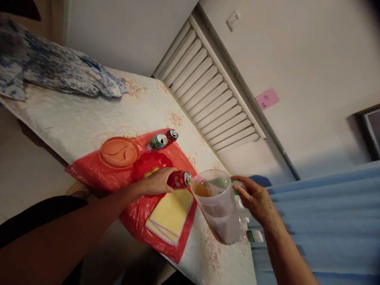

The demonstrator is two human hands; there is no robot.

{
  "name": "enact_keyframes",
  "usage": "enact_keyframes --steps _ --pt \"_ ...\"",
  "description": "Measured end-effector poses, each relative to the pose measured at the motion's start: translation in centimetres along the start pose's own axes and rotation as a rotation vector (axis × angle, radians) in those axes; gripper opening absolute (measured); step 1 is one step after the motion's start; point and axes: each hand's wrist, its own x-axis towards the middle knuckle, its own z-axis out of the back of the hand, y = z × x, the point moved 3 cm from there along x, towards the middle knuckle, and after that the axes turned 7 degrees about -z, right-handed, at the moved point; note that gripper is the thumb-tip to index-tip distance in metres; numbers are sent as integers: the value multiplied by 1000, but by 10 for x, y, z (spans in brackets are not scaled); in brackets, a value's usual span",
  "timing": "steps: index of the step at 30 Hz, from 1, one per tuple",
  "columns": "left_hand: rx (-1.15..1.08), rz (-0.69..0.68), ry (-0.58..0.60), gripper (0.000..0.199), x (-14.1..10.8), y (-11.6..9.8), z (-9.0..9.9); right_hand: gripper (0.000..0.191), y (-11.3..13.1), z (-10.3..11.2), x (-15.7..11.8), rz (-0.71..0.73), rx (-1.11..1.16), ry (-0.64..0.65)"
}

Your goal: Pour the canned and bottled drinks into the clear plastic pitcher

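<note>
My left hand is wrapped round a red can, which is tipped sideways with its opened top at the rim of a clear plastic pitcher. A thin stream of light brown liquid runs from the can into the pitcher, and amber liquid shows inside. The pitcher is tilted toward the can. On its far side, my right hand holds it, fingers closed at the handle, which is mostly hidden. Below the can lie a red scalloped plate and a folded yellow cloth.
A red plastic sheet covers part of the flowered table. On it are an orange divided dish, a green can and a dark red can. Bottles stand behind the pitcher. A patterned sleeve rests at the upper left.
</note>
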Motion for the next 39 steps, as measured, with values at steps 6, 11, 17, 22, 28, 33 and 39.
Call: enact_keyframes --steps 6,11,17,22,28,33,39 --pt "6 -16 -1 56 0 0 0 44 -1 0 0 -8 -3 3" --pt "-5 -17 -3 53 -1 0 0 46 -3 -1 0 -14 -8 9" --pt "16 -4 6 53 1 -1 0 48 -2 -1 1 -14 -8 5" --pt "30 3 10 52 1 -1 0 46 0 -1 0 -3 -17 3" --pt "37 21 10 51 0 0 -1 48 -3 -1 1 -26 -9 3" --pt "14 7 7 50 1 0 -1 47 -6 -3 1 -22 -16 -4" --pt "16 22 10 52 1 0 -1 43 -5 -5 -2 -3 4 -35"
